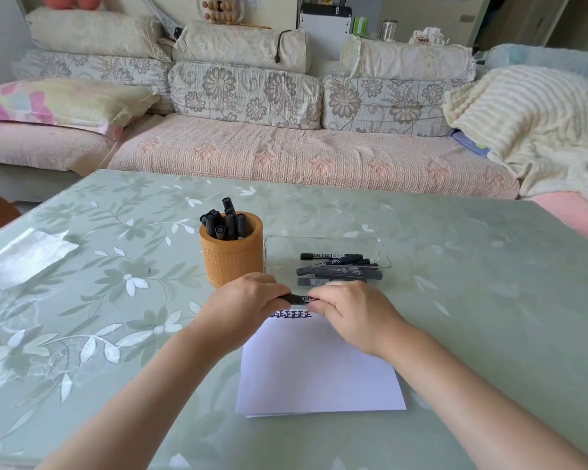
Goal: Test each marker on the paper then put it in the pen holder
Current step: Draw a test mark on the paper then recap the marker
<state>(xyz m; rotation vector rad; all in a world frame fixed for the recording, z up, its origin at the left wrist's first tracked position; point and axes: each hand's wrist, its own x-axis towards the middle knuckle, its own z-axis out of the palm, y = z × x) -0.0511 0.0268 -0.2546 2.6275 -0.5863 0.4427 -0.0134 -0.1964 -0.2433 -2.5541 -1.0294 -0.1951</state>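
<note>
Marker (297, 299) pinched by left hand (248, 296) and right hand (350, 312) over paper (319, 368), pen holder (231, 261) and tray (326, 244) behind.

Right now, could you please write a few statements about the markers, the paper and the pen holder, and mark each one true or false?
1. The left hand and right hand both hold one marker over the paper. True.
2. The pen holder is empty. False: standing markers are in it.
3. A clear tray right of the pen holder holds lying markers. True.
4. The paper is blank. False: dark marks run along its far edge.
5. The pen holder stands on the paper. False: it stands on the table, beyond the paper.
</note>
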